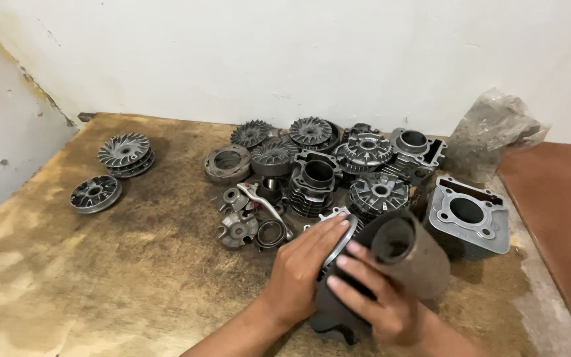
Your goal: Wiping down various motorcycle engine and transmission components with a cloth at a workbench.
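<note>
Two hands on one part: left hand point(302, 268) and right hand point(375, 297) both closed around a dark cylinder sleeve point(404, 254), held tilted just above the near-right area of the wooden surface point(100, 277). Left fingers laid over a thin metal ring point(340, 243) at the sleeve's flange; right fingers wrapped across the sleeve body, open bore facing up and away.

Directly beyond the hands — a dense cluster of grey engine parts:
- finned cylinder block point(467, 218) just right of the sleeve, near the right edge of the surface
- round finned cylinder point(313, 185) at cluster centre
- cylinder with square flange point(414, 152) toward the back
- several fan-faced pulley discs point(310, 131) along the back row
- brake lever point(266, 206) lying across small fittings at the cluster's near-left side
- flat ring housing point(227, 163) at the cluster's left rim

Set well apart on the left: stacked pulley disc point(125, 153) and single dark pulley disc point(95, 193).

Crumpled plastic bag point(490, 132) at the back-right corner, against the white wall point(299, 53).

Open room: wide bare wood at near left and centre left, between the two separate discs and the hands. Right margin narrow — block close to the edge, reddish floor point(556, 218) beyond it.
</note>
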